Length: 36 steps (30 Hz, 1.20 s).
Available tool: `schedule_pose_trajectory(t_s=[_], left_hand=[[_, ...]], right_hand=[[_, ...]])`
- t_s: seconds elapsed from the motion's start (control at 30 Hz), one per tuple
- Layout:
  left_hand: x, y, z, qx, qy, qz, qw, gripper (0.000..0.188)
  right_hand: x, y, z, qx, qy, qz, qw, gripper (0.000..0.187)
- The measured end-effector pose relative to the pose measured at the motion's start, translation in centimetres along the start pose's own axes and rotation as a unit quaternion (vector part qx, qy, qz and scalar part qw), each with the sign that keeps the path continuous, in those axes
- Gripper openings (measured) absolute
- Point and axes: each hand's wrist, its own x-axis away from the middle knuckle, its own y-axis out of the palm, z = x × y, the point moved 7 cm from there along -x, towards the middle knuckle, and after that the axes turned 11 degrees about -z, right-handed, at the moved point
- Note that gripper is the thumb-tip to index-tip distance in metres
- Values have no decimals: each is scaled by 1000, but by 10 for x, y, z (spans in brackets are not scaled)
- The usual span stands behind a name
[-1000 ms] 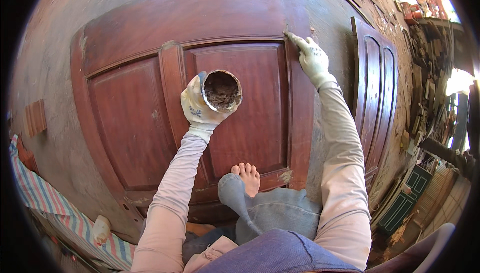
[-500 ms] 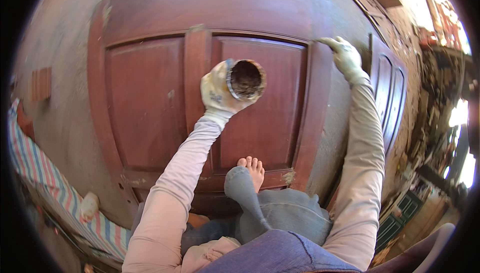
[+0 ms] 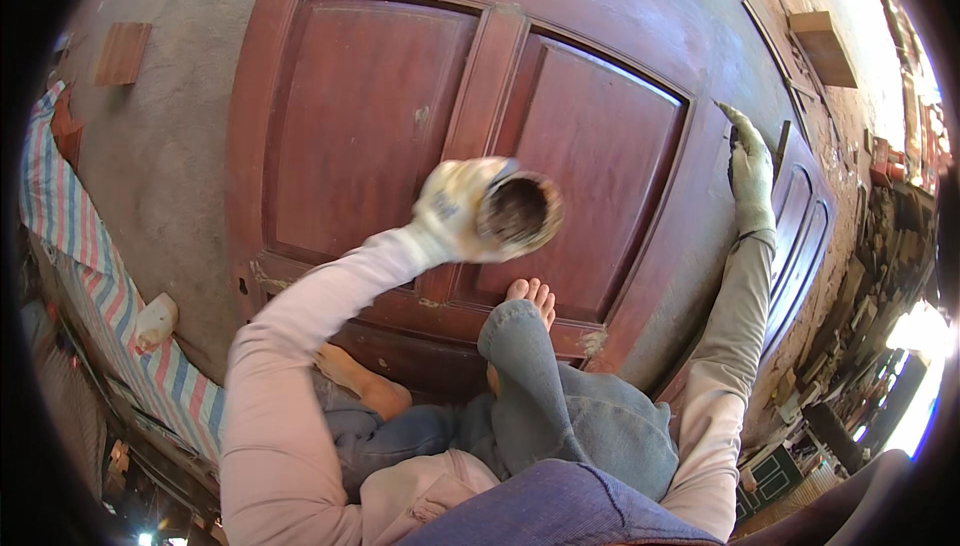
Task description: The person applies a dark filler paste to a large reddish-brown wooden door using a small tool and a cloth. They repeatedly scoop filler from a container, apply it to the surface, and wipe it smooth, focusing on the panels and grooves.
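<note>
My left hand (image 3: 455, 208), in a stained white glove, grips a round open can (image 3: 520, 214) held above a reddish-brown wooden panel door (image 3: 375, 126). The can's mouth faces up toward me and its inside is coated dark brown. My right hand (image 3: 752, 174), also gloved, reaches out to the door's right edge. Its fingers are bent forward around a small dark patch; what that is I cannot make out. The door lies flat, and my bare foot (image 3: 532, 296) rests on its lower part.
A second dark panel door (image 3: 797, 201) lies to the right. Wooden blocks (image 3: 124, 53) (image 3: 823, 49) sit at the far left and far right. Striped sheeting (image 3: 95, 256) with a pale container (image 3: 156, 322) on it runs along the left. Piled scrap wood (image 3: 850, 331) stands at the right.
The view has turned and shifted, so the door appears farther right and tilted. My left hand has come nearer my body with the can, while my right stays by the door's right edge.
</note>
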Motion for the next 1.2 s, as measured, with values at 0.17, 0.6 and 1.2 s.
schedule_pose_trajectory(t_s=[0.17,0.6,1.2], left_hand=[[118,-88,-4,-13,22,-109,994,94],[383,-123,-71,32,-334,82,938,112],[374,-107,-68,85,-335,110,932,111]], right_hand=[[13,-16,-40,33,-2,11,999,59],[2,62,-39,-59,12,24,998,57],[7,117,-36,146,50,41,987,55]])
